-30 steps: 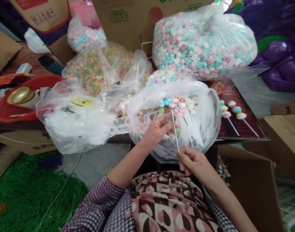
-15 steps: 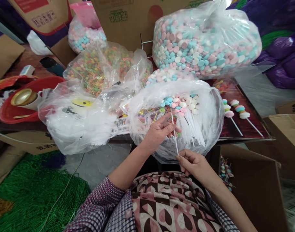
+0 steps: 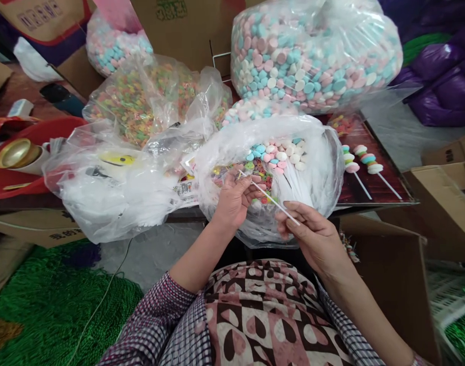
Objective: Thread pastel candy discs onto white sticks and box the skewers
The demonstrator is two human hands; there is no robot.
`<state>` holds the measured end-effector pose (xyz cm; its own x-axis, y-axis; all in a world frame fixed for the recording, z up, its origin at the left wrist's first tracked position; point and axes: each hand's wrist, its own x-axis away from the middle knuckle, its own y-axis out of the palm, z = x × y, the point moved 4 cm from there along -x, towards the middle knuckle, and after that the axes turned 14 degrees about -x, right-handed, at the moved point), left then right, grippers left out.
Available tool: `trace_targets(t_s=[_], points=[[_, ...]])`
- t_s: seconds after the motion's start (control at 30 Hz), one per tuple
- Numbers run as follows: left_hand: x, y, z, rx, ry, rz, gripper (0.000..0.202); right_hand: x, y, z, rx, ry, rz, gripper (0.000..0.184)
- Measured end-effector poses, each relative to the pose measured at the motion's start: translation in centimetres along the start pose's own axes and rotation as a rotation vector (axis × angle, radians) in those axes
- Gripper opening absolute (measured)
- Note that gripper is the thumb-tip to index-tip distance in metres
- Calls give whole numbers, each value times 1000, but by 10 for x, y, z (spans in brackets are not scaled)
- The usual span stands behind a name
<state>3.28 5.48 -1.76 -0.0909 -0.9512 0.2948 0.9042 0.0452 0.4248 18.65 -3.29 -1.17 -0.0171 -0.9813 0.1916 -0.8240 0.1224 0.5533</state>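
My right hand pinches the lower end of a thin white stick that slants up and left. My left hand is curled at the stick's upper tip, fingers pressed together on something small I cannot make out. Both hands hover over an open clear plastic bag holding pastel round candies, small colourful candies and a bundle of white sticks. Two finished candy skewers lie on the dark table to the right of the bag.
A big bag of pastel candies sits behind, a bag of multicoloured candies at left, crumpled plastic bags in front of it. A red basin with a tape roll is far left. Open cardboard boxes stand at right.
The stick has tilted from nearly upright to slanting left. My right hand rose toward the bag and my left hand closed in on the stick's tip. The view shifted slightly.
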Motion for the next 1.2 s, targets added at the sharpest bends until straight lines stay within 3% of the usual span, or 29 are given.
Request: trace_targets(t_s=[0.23,0.37,0.43,0.5,0.57,0.67,0.73,0.93,1.07,1.2], points=[[10,8,-9,-38,-15,-28,38,-8,10,-2,100,-294,-11,18],[17,6,-15,-258,-21,-90,27,-7,4,-37,274,-647,148,8],[16,3,-14,-413,26,-86,21,-8,-2,-55,233,-737,227,13],[10,-1,-6,-606,109,-55,19,-15,-8,-65,116,-667,263,19],[-2,-1,7,-862,240,-24,19,-24,-13,-63,13,-500,268,22],[-26,10,27,-1288,482,4,22,-34,-15,-46,-32,-274,275,27],[-45,21,35,-1522,567,-6,26,-39,-15,-30,-23,-179,271,31],[-93,47,28,-1971,430,-34,31,-42,-14,-4,1,-56,225,40],[-97,49,23,-2042,402,-49,40,-40,-16,-3,17,-51,223,41],[-89,44,23,-2090,424,-50,33,-40,-18,-1,13,-49,216,41]])
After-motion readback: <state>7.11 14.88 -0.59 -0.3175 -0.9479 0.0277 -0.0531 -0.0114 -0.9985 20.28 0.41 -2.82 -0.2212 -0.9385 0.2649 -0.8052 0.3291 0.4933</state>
